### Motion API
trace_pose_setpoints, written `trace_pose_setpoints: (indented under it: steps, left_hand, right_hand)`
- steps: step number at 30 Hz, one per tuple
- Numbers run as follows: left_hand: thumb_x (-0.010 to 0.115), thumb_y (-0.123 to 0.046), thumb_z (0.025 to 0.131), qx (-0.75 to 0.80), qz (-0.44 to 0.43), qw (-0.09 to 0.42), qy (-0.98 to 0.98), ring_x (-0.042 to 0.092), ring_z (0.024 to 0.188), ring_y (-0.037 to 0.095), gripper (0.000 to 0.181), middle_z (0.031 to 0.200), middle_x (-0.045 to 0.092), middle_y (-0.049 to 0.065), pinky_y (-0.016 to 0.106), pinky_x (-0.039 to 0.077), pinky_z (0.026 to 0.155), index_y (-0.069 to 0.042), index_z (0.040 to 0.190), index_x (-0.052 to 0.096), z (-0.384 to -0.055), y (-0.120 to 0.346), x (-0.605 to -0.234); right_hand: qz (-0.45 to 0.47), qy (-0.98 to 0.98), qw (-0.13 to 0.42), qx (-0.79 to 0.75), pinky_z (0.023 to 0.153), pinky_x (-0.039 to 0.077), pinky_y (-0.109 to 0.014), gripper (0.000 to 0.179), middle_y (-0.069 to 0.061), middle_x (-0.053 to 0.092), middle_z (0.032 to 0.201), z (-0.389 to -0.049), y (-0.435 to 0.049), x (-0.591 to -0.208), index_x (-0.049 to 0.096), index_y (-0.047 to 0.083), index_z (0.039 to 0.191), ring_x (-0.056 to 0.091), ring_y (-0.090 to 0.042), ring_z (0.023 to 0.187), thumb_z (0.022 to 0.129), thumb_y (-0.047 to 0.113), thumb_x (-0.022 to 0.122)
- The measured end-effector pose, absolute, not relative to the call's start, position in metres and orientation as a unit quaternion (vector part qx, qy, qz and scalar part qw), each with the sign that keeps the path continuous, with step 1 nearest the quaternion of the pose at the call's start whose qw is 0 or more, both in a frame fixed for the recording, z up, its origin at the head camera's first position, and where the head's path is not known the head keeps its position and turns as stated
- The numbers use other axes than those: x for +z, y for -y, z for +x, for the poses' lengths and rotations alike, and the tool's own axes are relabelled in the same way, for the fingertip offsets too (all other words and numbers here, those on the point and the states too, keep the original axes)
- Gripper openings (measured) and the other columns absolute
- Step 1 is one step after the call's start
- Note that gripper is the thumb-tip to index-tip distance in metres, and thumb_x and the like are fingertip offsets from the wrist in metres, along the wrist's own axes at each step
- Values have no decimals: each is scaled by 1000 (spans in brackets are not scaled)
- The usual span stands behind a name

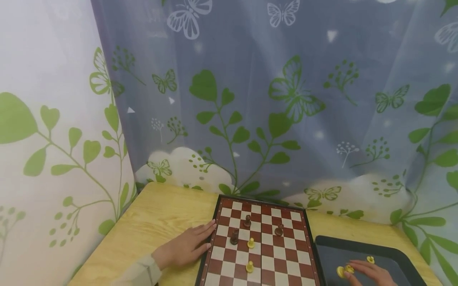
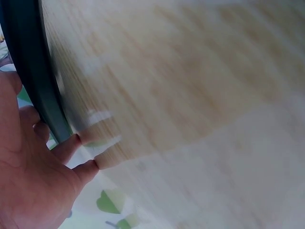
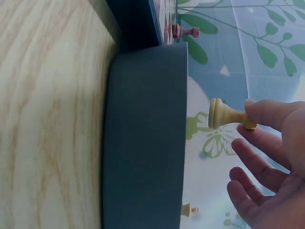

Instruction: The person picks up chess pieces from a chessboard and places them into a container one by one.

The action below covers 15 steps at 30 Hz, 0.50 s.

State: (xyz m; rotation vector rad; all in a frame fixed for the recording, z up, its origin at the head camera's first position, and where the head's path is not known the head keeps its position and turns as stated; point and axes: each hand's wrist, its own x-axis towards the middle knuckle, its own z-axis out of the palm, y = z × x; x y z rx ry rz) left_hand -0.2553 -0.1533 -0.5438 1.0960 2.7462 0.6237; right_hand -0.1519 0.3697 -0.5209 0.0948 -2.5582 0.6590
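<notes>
A folding chessboard [image 1: 264,238] with a black rim lies on the table. Along its left edge rests my left hand [image 1: 187,246], fingers extended and touching the rim [image 2: 35,71]. Over the tray on the right, my right hand [image 1: 372,274] pinches a yellow chess piece [image 3: 228,114] by its top between thumb and forefinger; its exact kind is partly hidden by the fingertips. Three dark chess pieces [image 1: 234,237] stand on the board, along with two yellow pawns [image 1: 251,243], one nearer me than the other.
A dark grey tray [image 1: 329,240] sits right beside the board. Another yellow piece [image 1: 370,259] stands in it, beyond my right hand. The yellow wooden table [image 1: 168,206] reaches back to a curtain [image 1: 232,119] printed with leaves and butterflies.
</notes>
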Motion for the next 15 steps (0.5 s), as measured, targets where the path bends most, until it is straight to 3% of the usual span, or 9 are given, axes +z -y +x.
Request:
trace_pose_setpoints:
  steps: [4,8,14,15]
  left_hand:
    - [34,-43,111,207,364,61,-906,32,150,40,63,169,21,10,66,31,115,-7,162,25,-254,155,-544]
    - [34,-42,111,208,364,57,-906,33,149,40,62,169,21,10,67,32,113,-7,162,25,-252,157,-546]
    - [33,-43,111,216,359,67,-905,32,150,38,62,169,21,9,68,31,114,-8,162,25,-249,156,-544]
    - [33,-43,111,217,357,68,-906,31,150,38,62,169,20,9,67,31,114,-8,162,25,-249,156,-543]
  right_hand:
    - [48,912,307,267,68,42,-3,18,18,72,89,-151,-367,-527,81,9,87,58,13,82,72,6,91]
    - [25,900,323,293,67,39,0,18,31,63,89,-150,-366,-532,81,7,86,55,17,81,71,3,91]
    - [-20,916,288,280,61,40,-4,19,-7,77,86,-149,-374,-540,81,4,88,51,19,80,74,12,91]
    - [-14,914,291,282,61,40,-4,19,-5,77,86,-149,-376,-542,81,5,87,50,20,81,73,12,91]
